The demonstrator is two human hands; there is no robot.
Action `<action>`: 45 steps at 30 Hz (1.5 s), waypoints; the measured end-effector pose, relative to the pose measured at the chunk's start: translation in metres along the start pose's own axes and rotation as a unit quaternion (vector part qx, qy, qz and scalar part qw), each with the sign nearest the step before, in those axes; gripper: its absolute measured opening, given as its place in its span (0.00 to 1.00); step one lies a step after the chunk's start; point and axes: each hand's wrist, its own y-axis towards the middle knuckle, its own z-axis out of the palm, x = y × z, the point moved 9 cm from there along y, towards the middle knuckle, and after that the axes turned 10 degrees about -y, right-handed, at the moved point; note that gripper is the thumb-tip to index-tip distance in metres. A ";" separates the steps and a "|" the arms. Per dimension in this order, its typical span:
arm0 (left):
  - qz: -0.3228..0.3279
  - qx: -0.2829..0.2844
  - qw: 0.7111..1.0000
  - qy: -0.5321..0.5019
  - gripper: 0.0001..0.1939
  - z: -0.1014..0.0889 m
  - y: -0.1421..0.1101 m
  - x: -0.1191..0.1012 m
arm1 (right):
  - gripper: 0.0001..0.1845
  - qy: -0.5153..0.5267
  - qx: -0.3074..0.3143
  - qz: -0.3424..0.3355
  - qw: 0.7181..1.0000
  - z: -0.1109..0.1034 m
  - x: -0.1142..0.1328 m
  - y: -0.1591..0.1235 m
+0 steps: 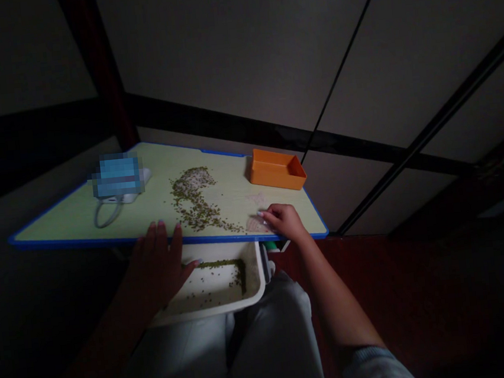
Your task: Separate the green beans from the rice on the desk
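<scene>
Small green beans [199, 218] lie scattered in the middle of a pale table, with a patch of whitish grains [196, 177] among them at the far end. My left hand [159, 263] is open, its fingers spread over the front edge and its thumb above a white basin [245, 304]. Inside the basin, more green beans gather along the far side and the right corner. At the right of the pile, my right hand [284, 220] rests near the tabletop with fingers curled and the thumb pressed to the index finger. Whatever it may hold is too small to name.
The tabletop [155, 162] has a raised blue edge. An orange open box [277, 171] stands at its far right. A white device with a blurred screen [119, 178] and a looped cable sits at the left. Pale panels rise behind; my knees are under the basin.
</scene>
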 end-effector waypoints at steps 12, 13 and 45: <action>-0.003 -0.006 1.000 0.003 0.38 0.000 0.000 0.000 | 0.17 -0.022 -0.027 0.004 0.999 -0.003 0.001 0.002; -0.003 -0.006 1.000 0.004 0.38 0.000 0.000 0.000 | 0.17 -0.027 -0.027 0.002 0.999 -0.003 0.002 0.003; -0.005 -0.008 1.000 -0.024 0.38 -0.001 0.000 0.000 | 0.16 -0.103 -0.008 -0.042 0.994 0.003 0.020 0.004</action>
